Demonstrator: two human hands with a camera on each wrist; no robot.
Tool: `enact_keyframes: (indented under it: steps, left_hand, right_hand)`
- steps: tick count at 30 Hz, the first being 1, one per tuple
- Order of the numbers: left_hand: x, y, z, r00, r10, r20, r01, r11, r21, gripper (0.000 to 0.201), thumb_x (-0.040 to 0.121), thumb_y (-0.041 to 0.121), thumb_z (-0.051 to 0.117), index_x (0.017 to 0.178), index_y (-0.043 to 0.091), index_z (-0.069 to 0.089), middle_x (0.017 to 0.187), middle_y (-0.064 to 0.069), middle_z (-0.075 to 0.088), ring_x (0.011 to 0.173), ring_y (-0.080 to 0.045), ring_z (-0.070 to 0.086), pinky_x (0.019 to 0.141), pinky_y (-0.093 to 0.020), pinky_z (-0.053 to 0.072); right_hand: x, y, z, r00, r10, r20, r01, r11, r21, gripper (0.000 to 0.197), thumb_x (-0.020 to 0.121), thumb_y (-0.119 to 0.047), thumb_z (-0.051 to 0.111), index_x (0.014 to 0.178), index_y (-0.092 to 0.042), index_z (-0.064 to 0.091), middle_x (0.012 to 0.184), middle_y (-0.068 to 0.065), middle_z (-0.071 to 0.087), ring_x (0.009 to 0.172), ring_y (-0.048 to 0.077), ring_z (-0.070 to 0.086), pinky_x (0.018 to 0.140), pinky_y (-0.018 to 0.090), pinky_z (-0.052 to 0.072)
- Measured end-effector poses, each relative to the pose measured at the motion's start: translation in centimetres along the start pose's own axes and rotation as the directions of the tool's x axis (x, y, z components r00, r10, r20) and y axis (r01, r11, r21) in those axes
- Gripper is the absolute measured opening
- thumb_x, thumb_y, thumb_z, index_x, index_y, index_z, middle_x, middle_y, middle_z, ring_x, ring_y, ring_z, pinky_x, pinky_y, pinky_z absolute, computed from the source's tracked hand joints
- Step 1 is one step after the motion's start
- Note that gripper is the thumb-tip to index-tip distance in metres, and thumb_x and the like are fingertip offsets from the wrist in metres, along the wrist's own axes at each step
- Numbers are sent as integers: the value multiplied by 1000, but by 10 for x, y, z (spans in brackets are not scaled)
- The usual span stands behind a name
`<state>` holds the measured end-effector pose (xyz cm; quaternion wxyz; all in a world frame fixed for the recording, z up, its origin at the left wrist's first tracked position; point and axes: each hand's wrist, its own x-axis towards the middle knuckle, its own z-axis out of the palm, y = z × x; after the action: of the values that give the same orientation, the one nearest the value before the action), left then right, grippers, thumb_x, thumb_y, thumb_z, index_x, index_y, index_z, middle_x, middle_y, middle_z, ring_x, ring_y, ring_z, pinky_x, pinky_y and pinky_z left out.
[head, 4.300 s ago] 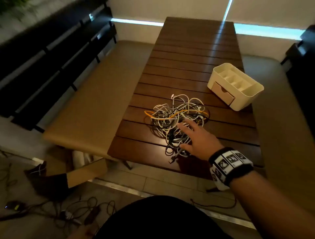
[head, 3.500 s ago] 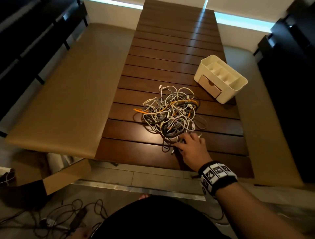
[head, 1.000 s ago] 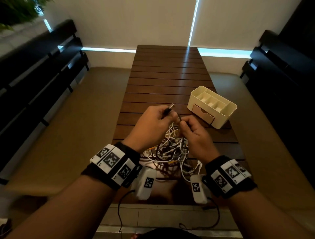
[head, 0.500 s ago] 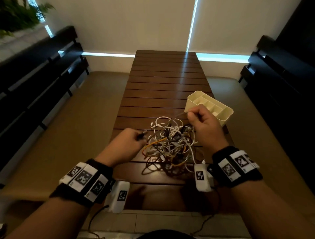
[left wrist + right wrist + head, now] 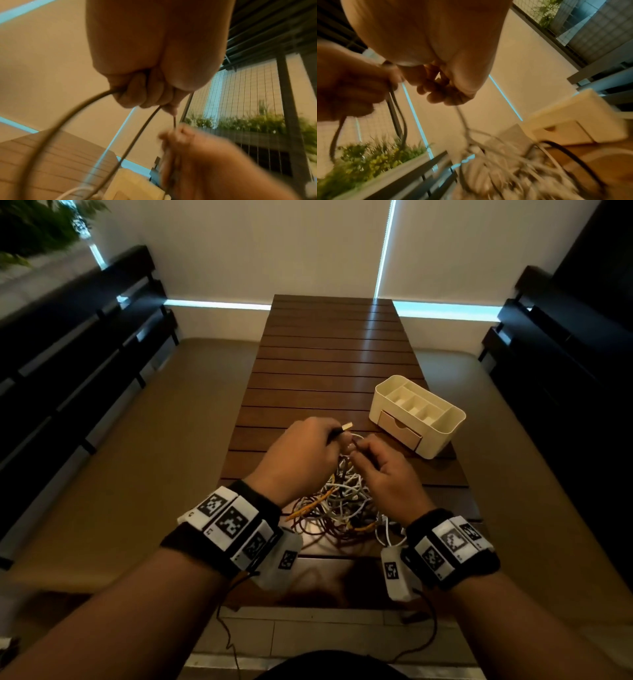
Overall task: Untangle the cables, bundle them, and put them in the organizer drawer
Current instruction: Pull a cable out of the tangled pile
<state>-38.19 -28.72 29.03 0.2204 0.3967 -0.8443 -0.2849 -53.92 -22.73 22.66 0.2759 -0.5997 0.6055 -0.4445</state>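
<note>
Hands meet above tangled cables [image 5: 337, 501] on the counter [image 5: 329, 364]: left hand [image 5: 301, 453] grips a dark cable end [image 5: 342, 429], right hand [image 5: 383, 474] pinches a strand; cream organizer [image 5: 416, 414] nearby.

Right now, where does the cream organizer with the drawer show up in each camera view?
Head: the organizer stands on the table's right side, right of and beyond both hands, drawer shut.
Left wrist: only a blurred cream corner at the bottom edge, centre.
Right wrist: at right, mid-height, drawer front showing.
Shared landmark: the slatted wooden table.
</note>
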Motion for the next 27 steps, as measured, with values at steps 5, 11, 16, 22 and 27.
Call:
enact_keyframes:
  steps: [5,11,16,22,27]
  left_hand:
    - [-8,-5,-19,971,-69,-229,-18,934,-357,32,104,25,51,75,17,64,46,13,42,42,-3,32,42,-22,26]
    - [-39,-47,-4,932,-332,143,356,913,-201,29,103,32,52,90,14,71,56,6,44,40,-6,33,42,-19,29]
    - [-49,-38,-21,967,-256,1,251,946,-206,19,96,40,60,110,29,64,104,14,66,93,2,60,79,-22,47]
    - [-36,-6,-32,961,-125,-248,86,983,-164,77,93,43,64,157,29,24,142,3,56,113,0,50,100,-30,47]
    - [-39,6,-36,937,-75,-341,11,982,-186,82,95,27,65,159,30,13,94,5,66,82,-17,66,81,-41,59]
  right_hand:
    - [-13,25,5,976,213,50,-212,977,-15,18,103,-27,48,94,-24,63,96,6,67,90,21,61,74,33,47]
    - [11,-3,-23,969,203,-144,-173,965,197,19,102,-29,50,88,-27,62,92,9,66,87,27,64,83,48,55]
    - [15,-26,-22,992,-16,-129,28,995,97,12,100,-19,56,90,-21,62,81,-4,57,73,11,52,70,28,47]
    - [16,-32,-3,977,-211,-30,209,976,-64,7,95,-14,62,96,-20,66,87,-5,54,81,14,55,74,26,47]
    - [20,-13,-22,989,-99,-114,71,971,-230,7,93,-16,66,91,-23,68,93,-2,59,89,12,56,82,35,51]
